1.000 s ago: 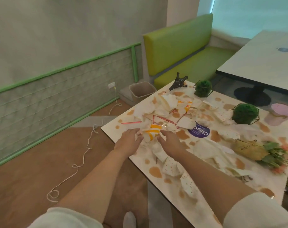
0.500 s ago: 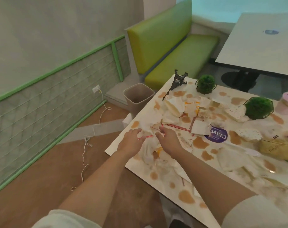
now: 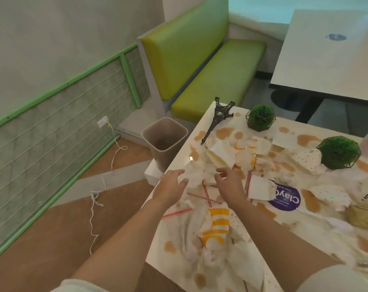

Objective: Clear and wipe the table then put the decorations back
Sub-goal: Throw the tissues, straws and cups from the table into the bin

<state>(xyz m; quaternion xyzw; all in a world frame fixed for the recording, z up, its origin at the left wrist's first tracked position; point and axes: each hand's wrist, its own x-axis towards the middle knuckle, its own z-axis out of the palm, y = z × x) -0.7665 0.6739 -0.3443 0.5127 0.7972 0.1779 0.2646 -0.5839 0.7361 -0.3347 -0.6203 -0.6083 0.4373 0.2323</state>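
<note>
Both hands have reached farther up: left hand (image 3: 172,184) and right hand (image 3: 229,179), fingers loose, holding nothing, over napkins (image 3: 194,175); table (image 3: 326,218) still littered, stained.

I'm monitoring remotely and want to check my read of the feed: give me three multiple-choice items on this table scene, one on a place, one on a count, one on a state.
1. Where is the waste bin?
A. On the green bench
B. On the floor beside the table's left edge
C. On the far table

2. How many green ball plants in wire frames stand on the table?
A. One
B. Two
C. Four

3. How does the tower figurine stand?
A. Upright
B. Tipped over on its side
C. Inside the bin

Answers: 1 B, the bin stands on the floor next to the table edge. 2 B, one plant at the far edge, another plant to its right. 3 B, it lies flat with its tip pointing toward the near side.
</note>
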